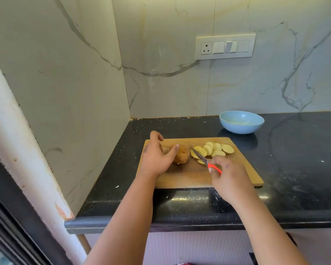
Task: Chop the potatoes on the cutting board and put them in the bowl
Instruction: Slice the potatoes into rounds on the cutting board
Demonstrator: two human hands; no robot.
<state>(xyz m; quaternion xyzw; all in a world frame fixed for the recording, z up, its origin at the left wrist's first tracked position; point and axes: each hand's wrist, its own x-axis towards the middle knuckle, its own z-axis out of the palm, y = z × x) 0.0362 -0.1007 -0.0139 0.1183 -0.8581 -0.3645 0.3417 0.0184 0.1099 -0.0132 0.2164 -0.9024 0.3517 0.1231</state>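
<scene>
A wooden cutting board (243, 169) lies on the black counter. On its left part sits a brown uncut potato (182, 156), and my left hand (157, 155) grips it from the left with fingers over its top. Several pale round potato slices (214, 149) lie in a row on the far middle of the board. My right hand (225, 173) holds a small knife (205, 159) by its orange handle, with the blade pointing up-left toward the slices beside the potato. A light blue bowl (241, 122) stands behind the board to the right; no potato shows inside it.
The black counter (294, 159) ends at a marble wall corner on the left and behind. A switch panel with a socket (225, 46) is on the back wall. A white post (23, 150) runs down the left side. The counter's front edge lies just below the board.
</scene>
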